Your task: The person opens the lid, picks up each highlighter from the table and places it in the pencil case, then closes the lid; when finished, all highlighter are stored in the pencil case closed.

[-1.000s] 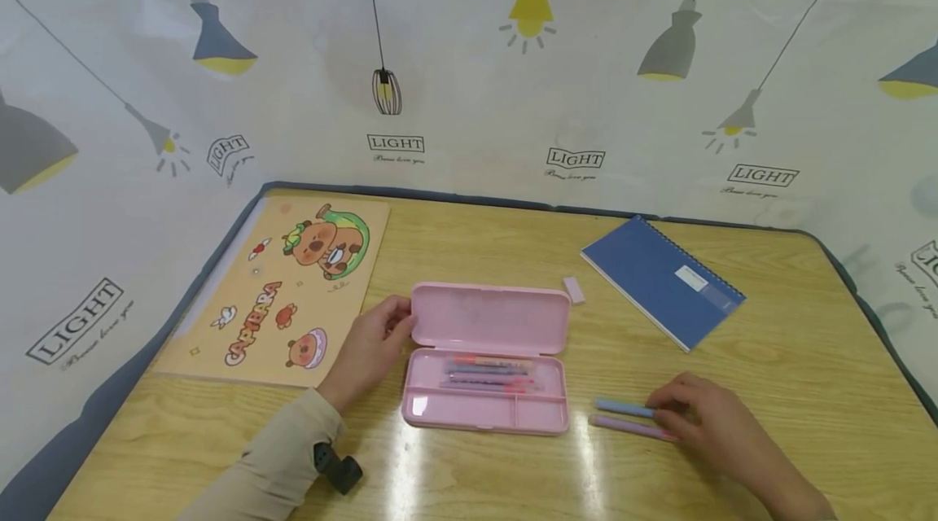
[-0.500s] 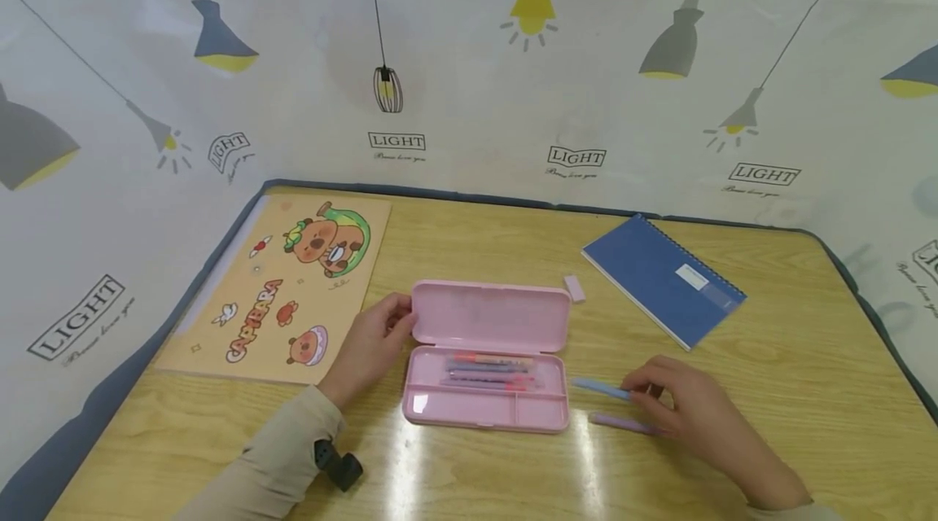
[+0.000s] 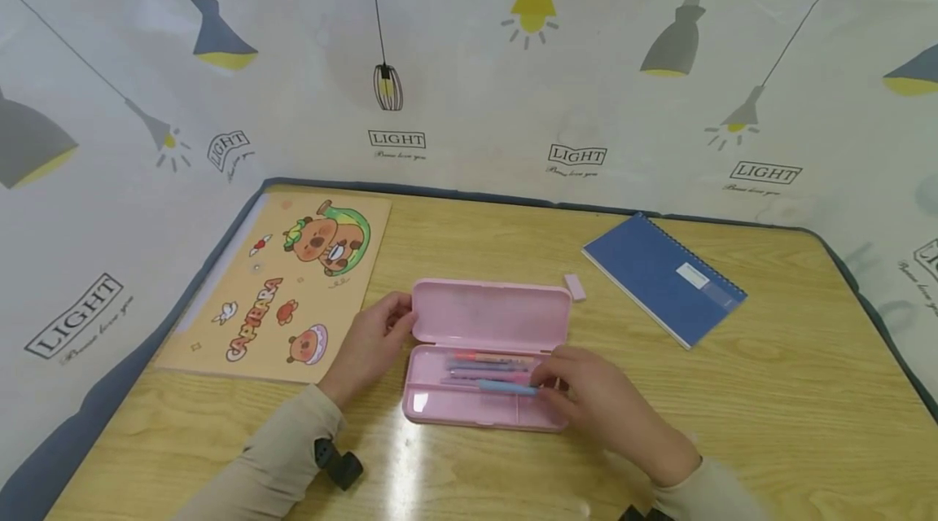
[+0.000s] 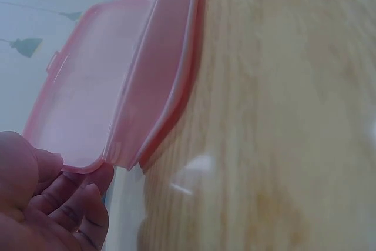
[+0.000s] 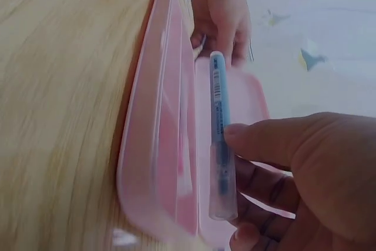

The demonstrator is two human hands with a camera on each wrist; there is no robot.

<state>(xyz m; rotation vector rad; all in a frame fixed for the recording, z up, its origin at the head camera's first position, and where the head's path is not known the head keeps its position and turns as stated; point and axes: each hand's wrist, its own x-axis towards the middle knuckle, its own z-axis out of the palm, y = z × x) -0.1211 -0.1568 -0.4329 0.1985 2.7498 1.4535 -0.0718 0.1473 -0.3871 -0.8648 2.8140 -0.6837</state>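
A pink pencil case (image 3: 462,411) lies open on the table, its lid (image 3: 491,313) tilted back. My left hand (image 3: 374,346) pinches the lid's left edge between thumb and fingers, clear in the left wrist view. Over the case's right part, my right hand (image 3: 597,399) pinches a blue pen (image 5: 218,104) with a clear cap, held above the tray. Several pens (image 3: 487,366) lie in the long back compartment. The front holds a long and a small compartment, the small one partly covered by my right hand. The purple pen cannot be seen now.
A pink eraser (image 3: 575,287) lies just right of the lid. A blue spiral notebook (image 3: 663,281) rests at the back right. On the left lies a capybara folder (image 3: 286,293). A printed curtain (image 3: 469,57) stands behind the table (image 3: 469,236).
My right hand has lifted the blue pen off the table and carried it left over the case. The purple pen has gone out of sight behind that hand. My left hand stays put.
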